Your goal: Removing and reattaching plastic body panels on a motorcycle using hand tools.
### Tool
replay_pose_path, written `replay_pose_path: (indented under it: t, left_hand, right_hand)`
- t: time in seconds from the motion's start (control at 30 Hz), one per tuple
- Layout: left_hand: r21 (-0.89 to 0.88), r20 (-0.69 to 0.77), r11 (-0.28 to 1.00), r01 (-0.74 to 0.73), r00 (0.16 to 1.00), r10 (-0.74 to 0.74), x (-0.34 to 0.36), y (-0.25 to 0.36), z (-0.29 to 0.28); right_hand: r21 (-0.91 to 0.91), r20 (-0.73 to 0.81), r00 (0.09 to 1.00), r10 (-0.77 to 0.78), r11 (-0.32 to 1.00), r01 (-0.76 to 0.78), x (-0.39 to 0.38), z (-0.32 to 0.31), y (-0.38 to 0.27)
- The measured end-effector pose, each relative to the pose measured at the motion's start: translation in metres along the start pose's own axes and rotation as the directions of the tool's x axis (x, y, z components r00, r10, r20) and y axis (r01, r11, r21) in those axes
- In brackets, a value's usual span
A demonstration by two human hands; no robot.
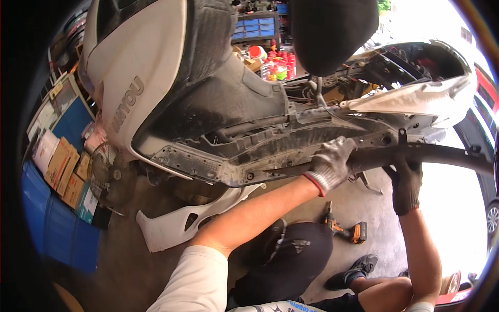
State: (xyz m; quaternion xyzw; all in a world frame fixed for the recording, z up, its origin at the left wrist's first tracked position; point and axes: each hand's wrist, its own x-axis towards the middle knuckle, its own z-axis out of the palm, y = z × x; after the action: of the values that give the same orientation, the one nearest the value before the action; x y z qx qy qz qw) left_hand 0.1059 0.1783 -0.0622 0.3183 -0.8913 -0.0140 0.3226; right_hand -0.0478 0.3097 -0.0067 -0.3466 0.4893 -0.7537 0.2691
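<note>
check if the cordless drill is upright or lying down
Lying down: the cordless drill rests on its side on the floor, its profile seen from above.

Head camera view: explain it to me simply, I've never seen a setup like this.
There is no robot here. A person wears a wide fisheye camera on the head, looking down, so edges bend and the picture's left is the person's left. The forearms belong to the wearer. The left hand, in a grey glove with a red-edged cuff, and the right hand, in a darker glove, hold a long dark panel beside a scooter with its inner frame partly exposed. On the floor lie an orange-and-black cordless drill and a white panel.
</note>
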Motion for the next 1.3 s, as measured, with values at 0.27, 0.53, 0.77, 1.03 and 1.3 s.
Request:
replay_pose_path:
  t: [0.27, 0.53, 0.77, 1.03, 1.3]
  left_hand:
    - [-0.101, 0.017, 0.992, 0.075, 0.997, -0.073, -0.082, -0.055, -0.019]
    - [0.03, 0.331, 0.907, 0.419, 0.852, -0.405, -0.189, -0.141, -0.079]
    - [0.069, 0.31, 0.867, 0.494, 0.815, -0.489, -0.29, -0.194, -0.086]
    - [0.25, 0.477, 0.778, 0.576, 0.626, -0.616, -0.384, -0.235, -0.1]
    - [0.507, 0.429, 0.678, 0.532, 0.527, -0.734, -0.441, -0.283, -0.129]
  right_hand:
    - [0.064, 0.216, 0.937, 0.274, 0.954, -0.293, -0.031, -0.009, 0.019]
    - [-0.546, 0.393, 0.918, -0.052, 0.79, 0.278, -0.012, -0.075, 0.037]
    - [0.284, 0.168, 0.939, 0.299, 0.898, -0.337, 0.036, -0.143, 0.075]
    - [0.214, 0.077, 0.836, 0.543, 0.81, -0.546, 0.042, -0.11, 0.129]
    - [0.029, 0.399, 0.648, 0.649, 0.697, -0.716, -0.016, -0.101, 0.243]
